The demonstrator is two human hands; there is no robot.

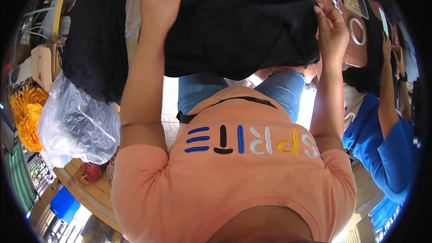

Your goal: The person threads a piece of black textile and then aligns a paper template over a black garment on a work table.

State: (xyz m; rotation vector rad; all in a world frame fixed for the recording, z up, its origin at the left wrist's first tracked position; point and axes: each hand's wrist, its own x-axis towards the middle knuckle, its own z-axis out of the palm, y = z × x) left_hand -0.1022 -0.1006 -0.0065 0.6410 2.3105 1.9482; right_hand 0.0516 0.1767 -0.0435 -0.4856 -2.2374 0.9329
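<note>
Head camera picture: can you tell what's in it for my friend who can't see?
Two bare hands, the left hand and the right hand, each grip an edge of a black cloth held out above an orange shirt. A crinkled clear plastic bag lies to the left, and a person in a blue top sits on the right.

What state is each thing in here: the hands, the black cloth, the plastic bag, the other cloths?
Left hand: closed on the black cloth's edge.
Right hand: gripping the black cloth's other edge.
Black cloth: held up, spread between both hands.
Plastic bag: crumpled, lying on the table.
Yellow cloth: bunched up.
Second black cloth: heaped.
</note>
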